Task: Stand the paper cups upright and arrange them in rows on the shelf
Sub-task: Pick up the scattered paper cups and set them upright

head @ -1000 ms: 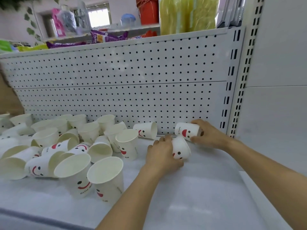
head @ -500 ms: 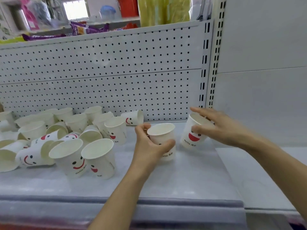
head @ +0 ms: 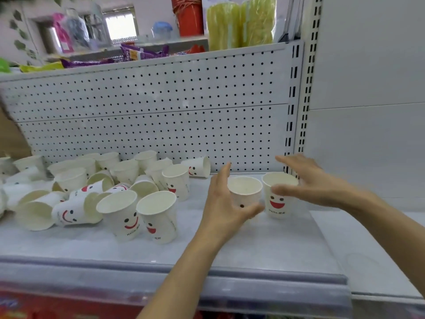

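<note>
Cups all over the shelf, and by my reckoning the job has barely begun; two stand upright at the right end, side by side, close to the pegboard and the corner; call that the start of a back row. Left hand is spread wide about the inner cup, fingers straight behind it, thumb out in front; no squeeze that I can see, and whether skin meets paper is too blurred to call. Right hand is open too, flat fingers above and behind the corner cup, thumb lying across its front near the rim; it grips nothing. Both cups sit on their bases, mouths up, the corner one's smiley facing out.

Over to the left, the pile: plenty lie on their sides, mouths pointing every way, some wedged against neighbours; a handful stand upright, two at the front, another just behind, more along the back, but scattered, in no row; one lone cup lies tipped over by the pegboard, between pile and pair. So: two placed, the great bulk to go; every fallen one needs righting, every standing one needs bringing over to line up beside this pair.
</note>
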The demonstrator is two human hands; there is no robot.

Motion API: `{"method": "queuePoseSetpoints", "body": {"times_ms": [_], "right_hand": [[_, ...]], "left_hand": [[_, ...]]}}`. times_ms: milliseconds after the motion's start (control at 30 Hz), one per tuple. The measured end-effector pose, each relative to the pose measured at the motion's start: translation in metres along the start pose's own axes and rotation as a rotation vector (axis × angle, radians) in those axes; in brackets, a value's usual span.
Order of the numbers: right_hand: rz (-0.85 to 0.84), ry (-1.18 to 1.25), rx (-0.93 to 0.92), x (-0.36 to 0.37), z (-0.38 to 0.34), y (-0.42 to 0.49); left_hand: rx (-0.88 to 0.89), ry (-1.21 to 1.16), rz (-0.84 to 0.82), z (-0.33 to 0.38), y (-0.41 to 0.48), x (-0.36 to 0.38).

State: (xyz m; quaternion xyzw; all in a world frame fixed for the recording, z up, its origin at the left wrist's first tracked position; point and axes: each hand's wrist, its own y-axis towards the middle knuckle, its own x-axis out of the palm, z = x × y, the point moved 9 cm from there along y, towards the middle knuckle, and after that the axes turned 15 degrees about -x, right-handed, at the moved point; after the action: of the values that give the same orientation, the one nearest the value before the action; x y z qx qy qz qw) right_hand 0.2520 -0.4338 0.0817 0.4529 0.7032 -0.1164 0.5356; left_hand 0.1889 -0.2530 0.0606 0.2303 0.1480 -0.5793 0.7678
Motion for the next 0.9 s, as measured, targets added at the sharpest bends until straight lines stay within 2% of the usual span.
{"method": "queuePoseSetpoints", "body": {"times_ms": [100, 167, 233, 300, 433, 567, 700, 900], "right_hand": [[0.155, 0.062, -0.075, -0.022, -0.024, 0.015], [0.194, 0.048, -0.130, -0.027, -0.045, 0.035], [0.163, 0.048, -0.178, -0.022, -0.066, 0.060], [0.065, 0.026, -0.200, -0.009, -0.084, 0.089], [-0.188, -0.133, -0.182, 0.034, -0.096, 0.154], [-0.348, -0.271, -0.074, 0.086, -0.080, 0.212], [-0.472, -0.367, 0.024, 0.124, -0.066, 0.240], [-0.521, -0.454, 0.017, 0.143, -0.066, 0.249]], "left_hand": [[0.164, 0.034, 0.101, 0.024, -0.032, -0.032], [0.247, 0.079, 0.122, 0.032, -0.040, -0.061], [0.290, 0.152, 0.145, 0.037, -0.031, -0.101], [0.273, 0.246, 0.138, 0.034, -0.006, -0.144], [0.091, 0.512, -0.033, 0.000, 0.067, -0.193], [0.001, 0.740, -0.203, -0.046, 0.133, -0.196], [-0.056, 0.707, -0.360, -0.071, 0.166, -0.181], [0.013, 0.806, -0.488, -0.084, 0.193, -0.159]]}}
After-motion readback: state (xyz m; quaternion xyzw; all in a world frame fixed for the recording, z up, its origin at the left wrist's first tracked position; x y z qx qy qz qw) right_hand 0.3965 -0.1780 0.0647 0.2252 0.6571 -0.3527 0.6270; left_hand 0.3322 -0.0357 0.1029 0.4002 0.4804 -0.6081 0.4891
